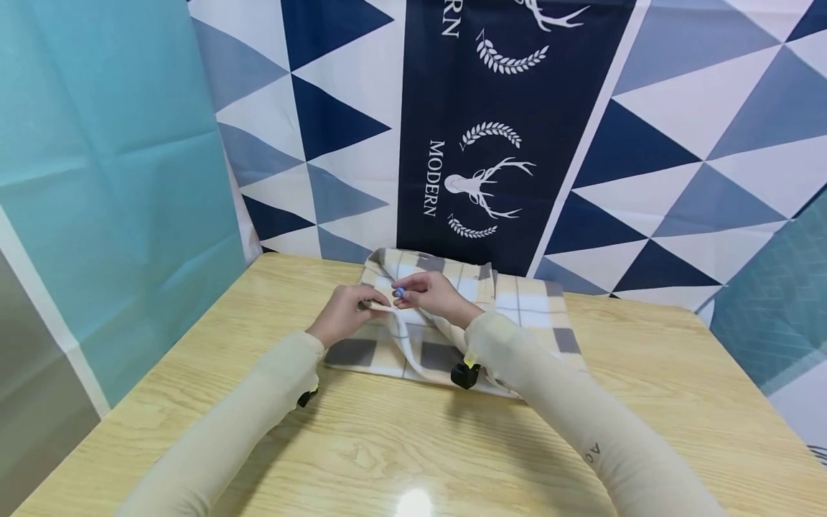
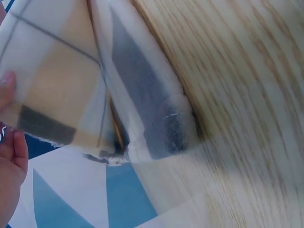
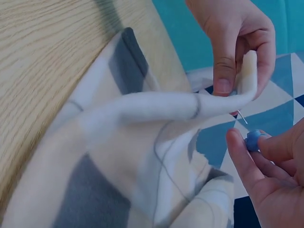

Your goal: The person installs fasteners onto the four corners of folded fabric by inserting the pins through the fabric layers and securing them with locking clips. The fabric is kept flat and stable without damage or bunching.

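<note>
A plaid fleece blanket [image 1: 368, 352] in cream, white and grey lies folded on the table, one edge lifted. My left hand [image 1: 345, 312] pinches that raised edge, thumb on one side and fingers on the other. From the pinched cloth a thin metal pin [image 3: 242, 118] sticks out, its bare end towards my right hand [image 3: 270, 166]. Between the right thumb and fingers sits a small knobbly blue piece [image 3: 252, 140], a little apart from the pin's end. In the head view the blue piece [image 1: 399, 293] shows close beside the left fingertips.
The wood-grain table [image 1: 362, 445] extends in front of the blanket and to both sides. A patterned cloth backdrop [image 1: 349, 108] hangs behind its far edge, and a teal curtain [image 1: 116, 179] hangs along the left. Small black wrist cameras [image 1: 464, 375] hang under the sleeves.
</note>
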{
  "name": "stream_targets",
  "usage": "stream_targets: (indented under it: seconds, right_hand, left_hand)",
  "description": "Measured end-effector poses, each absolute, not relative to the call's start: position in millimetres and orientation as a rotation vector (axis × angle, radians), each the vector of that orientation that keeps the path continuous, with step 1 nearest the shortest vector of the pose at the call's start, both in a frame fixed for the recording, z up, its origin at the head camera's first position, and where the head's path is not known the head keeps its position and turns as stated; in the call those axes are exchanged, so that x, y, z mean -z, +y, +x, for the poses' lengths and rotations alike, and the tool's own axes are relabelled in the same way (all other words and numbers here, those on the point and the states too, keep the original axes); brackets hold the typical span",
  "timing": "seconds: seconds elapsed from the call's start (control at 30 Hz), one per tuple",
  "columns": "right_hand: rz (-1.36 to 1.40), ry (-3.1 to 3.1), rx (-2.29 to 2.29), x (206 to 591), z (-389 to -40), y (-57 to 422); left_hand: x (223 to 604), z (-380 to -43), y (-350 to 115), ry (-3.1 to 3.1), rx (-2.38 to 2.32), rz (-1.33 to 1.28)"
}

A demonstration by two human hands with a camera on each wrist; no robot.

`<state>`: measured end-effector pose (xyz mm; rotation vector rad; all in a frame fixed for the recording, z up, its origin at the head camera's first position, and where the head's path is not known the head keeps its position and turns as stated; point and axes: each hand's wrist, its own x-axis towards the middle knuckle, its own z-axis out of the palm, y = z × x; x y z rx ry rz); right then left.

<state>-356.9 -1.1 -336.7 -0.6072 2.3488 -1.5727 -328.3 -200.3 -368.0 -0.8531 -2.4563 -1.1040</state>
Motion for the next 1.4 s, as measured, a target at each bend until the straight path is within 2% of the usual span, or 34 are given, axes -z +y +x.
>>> stream_targets:
  seconds: [1.4]
  right_hand:
    - [-0.544, 2.325, 1.577, 345, -359, -5]
  left_hand:
    - [374, -332, -200, -2.459, 1.183, -0.804]
